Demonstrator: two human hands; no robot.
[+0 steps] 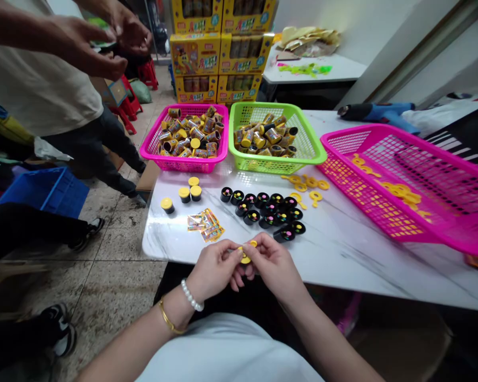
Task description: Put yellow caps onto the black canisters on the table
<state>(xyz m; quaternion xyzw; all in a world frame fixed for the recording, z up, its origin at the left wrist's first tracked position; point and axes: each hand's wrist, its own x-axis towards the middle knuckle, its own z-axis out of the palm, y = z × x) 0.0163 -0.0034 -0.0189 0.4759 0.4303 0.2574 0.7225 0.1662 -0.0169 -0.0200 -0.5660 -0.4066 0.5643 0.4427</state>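
Note:
At the table's front edge my left hand point(220, 266) and my right hand point(271, 261) meet, both closed on a small yellow plastic piece point(245, 259). A round part and a ring-like end show between the fingertips; the rest is hidden. Just beyond stand several small black cups point(267, 220) with coloured dots inside. Some black cups with yellow lids point(195, 192) stand to the left, near a few printed labels point(207, 224). Yellow plastic ring pieces point(311, 182) lie behind the black cups on the right.
A pink basket point(183, 164) and a green basket point(279, 167) hold wrapped cups. On the right, a large pink basket point(386, 223) holds yellow pieces, with a blue heat gun point(382, 112) behind. Yellow boxes point(197, 55) are stacked beyond. Another person point(43, 101) stands at left.

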